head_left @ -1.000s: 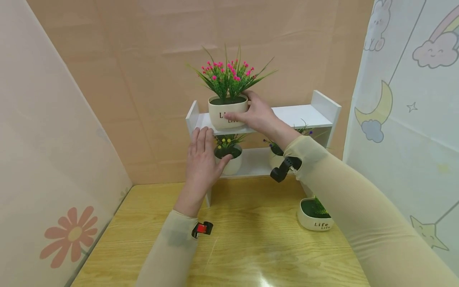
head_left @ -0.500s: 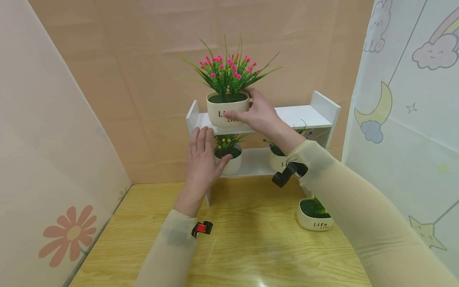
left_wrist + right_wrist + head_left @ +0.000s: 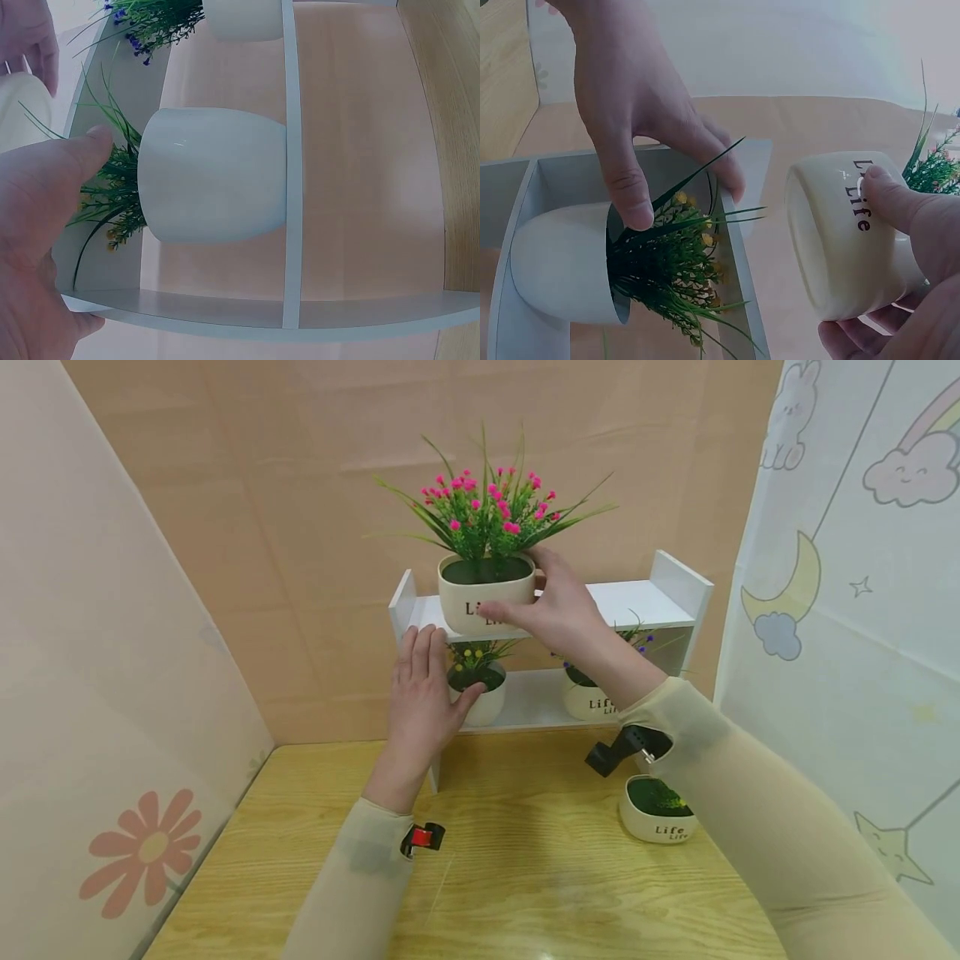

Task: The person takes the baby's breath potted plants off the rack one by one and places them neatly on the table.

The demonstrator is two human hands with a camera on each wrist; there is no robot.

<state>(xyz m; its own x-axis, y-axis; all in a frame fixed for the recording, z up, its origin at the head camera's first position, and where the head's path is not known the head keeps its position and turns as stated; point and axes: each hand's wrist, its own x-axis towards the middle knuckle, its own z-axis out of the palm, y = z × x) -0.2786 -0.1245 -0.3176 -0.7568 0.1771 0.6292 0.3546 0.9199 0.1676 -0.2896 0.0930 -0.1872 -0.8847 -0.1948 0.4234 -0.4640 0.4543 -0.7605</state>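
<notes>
My right hand (image 3: 566, 606) holds a cream oval flowerpot (image 3: 487, 597) with pink flowers, thumb across its "Life" lettering and fingers round its right side. In the right wrist view the underside of this flowerpot (image 3: 844, 240) shows, apart from the shelf. My left hand (image 3: 423, 697) rests against the left end of the white two-tier shelf (image 3: 622, 602), fingers straight and thumb spread. That thumb is close to a yellow-flowered potted plant (image 3: 480, 697) on the lower tier, seen side-on as a white pot (image 3: 214, 176) in the left wrist view.
A blue-flowered pot (image 3: 588, 700) stands on the lower tier at right, partly behind my right forearm. Another cream pot (image 3: 656, 814) sits on the wooden table (image 3: 510, 877) at front right. Upright end panels (image 3: 682, 581) rise above the top tier. Fabric walls enclose three sides.
The pink-flowered pot rose slightly, then came closer to the camera and a little right with my right hand. My left hand stays in place against the shelf.
</notes>
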